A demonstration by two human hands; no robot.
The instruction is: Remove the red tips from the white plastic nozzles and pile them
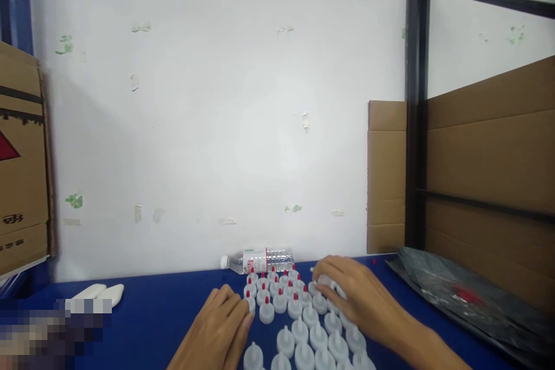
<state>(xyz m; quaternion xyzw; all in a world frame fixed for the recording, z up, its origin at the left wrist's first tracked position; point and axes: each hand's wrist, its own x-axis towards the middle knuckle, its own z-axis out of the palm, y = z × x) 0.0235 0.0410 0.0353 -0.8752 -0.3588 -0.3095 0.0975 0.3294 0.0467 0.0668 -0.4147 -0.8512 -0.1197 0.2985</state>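
Observation:
Rows of translucent white nozzle caps point(318, 336) stand upright on the blue table. Toward the back left of the group, several carry small red tips point(266, 300); the others are bare. My left hand point(221, 324) is at the left edge of the group, its fingers bent together around the side of a red-tipped nozzle cap point(250, 304). Over the back right rows is my right hand point(347, 289), thumb and fingers curled round a white nozzle cap point(324, 282). Its fingers partly hide that cap and the ones beneath.
A clear plastic bottle point(255, 261) lies on its side against the white wall. Two white oval objects point(111, 296) rest at left. A grey plastic bag point(459, 295) lies at right, near cardboard point(489, 156) and a black post point(417, 127). Another carton point(21, 185) stands left.

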